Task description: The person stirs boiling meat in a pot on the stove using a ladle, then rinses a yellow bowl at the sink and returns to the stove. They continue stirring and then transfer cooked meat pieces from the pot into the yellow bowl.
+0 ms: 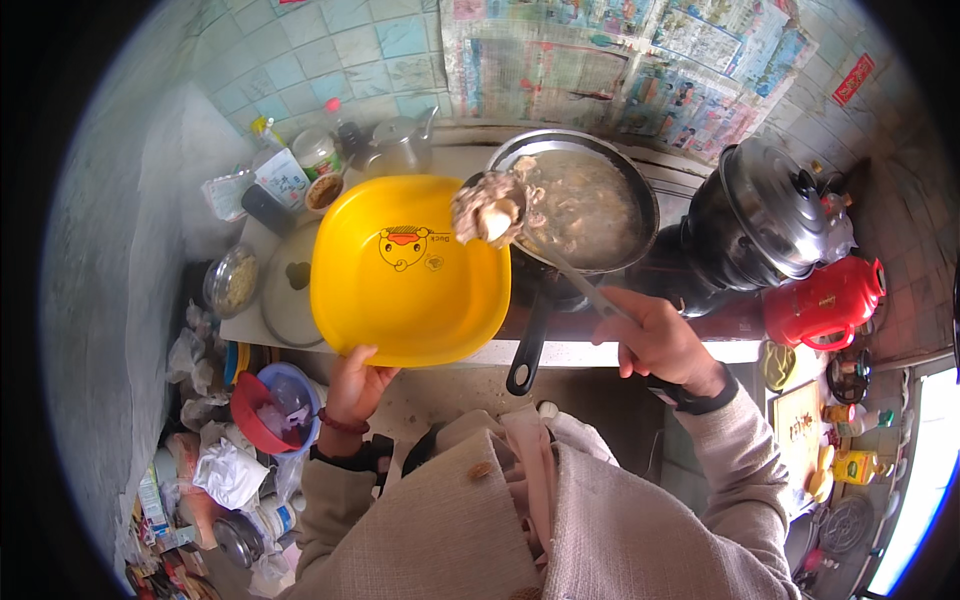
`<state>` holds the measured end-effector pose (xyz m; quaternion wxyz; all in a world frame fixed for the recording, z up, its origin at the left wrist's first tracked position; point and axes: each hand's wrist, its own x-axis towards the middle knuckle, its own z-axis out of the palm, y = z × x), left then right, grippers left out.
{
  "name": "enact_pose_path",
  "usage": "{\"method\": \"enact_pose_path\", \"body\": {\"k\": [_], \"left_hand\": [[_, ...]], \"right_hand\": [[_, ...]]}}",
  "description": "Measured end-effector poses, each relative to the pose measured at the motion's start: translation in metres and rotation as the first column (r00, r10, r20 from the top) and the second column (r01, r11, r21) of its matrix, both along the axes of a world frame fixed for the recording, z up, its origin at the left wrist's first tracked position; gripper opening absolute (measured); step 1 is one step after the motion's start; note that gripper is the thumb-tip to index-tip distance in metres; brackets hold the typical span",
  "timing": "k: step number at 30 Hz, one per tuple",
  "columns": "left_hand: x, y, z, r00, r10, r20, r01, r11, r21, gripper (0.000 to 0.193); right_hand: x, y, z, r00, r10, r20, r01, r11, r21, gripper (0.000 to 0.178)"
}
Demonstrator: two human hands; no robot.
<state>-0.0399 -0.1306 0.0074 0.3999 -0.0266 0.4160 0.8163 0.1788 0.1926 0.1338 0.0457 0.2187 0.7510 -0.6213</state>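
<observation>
My left hand [357, 388] grips the near rim of a yellow plastic basin [400, 310], thumb over the edge; a cartoon duck face is printed inside it. In my right hand [658, 338] is the handle of a ladle [590, 288]. Its bowl is heaped with pieces of meat [488, 208] and hangs over the basin's right rim, close to the pan. Behind it, a frying pan [655, 215] holds cloudy liquid with more meat pieces. The pan's black handle [528, 350] points toward me.
A large lidded steel pot [745, 215] stands right of the pan, with a red thermos jug [815, 303] beside it. Jars, a kettle [403, 140] and a round glass lid [290, 300] crowd the counter's left. Lower left are nested red and blue basins [268, 415] among bags.
</observation>
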Motion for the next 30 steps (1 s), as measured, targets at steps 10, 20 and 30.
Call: {"method": "enact_pose_path", "body": {"k": [10,20,30], "left_hand": [[0.001,-0.002,-0.003,0.998,0.051,0.03,-0.05,0.998,-0.04,0.037],[-0.008,-0.017,-0.028,0.989,0.127,0.073,-0.122,0.99,-0.076,0.039],[-0.014,-0.023,-0.043,0.967,0.183,0.179,-0.174,0.983,-0.06,0.037]], "right_hand": [[-0.014,-0.025,-0.02,0.993,0.041,-0.108,-0.011,0.964,0.265,0.04],[-0.007,0.036,-0.014,0.97,-0.231,-0.073,0.23,0.973,-0.013,0.046],[-0.005,0.111,-0.064,0.979,-0.205,0.022,0.018,0.188,0.982,0.037]]}}
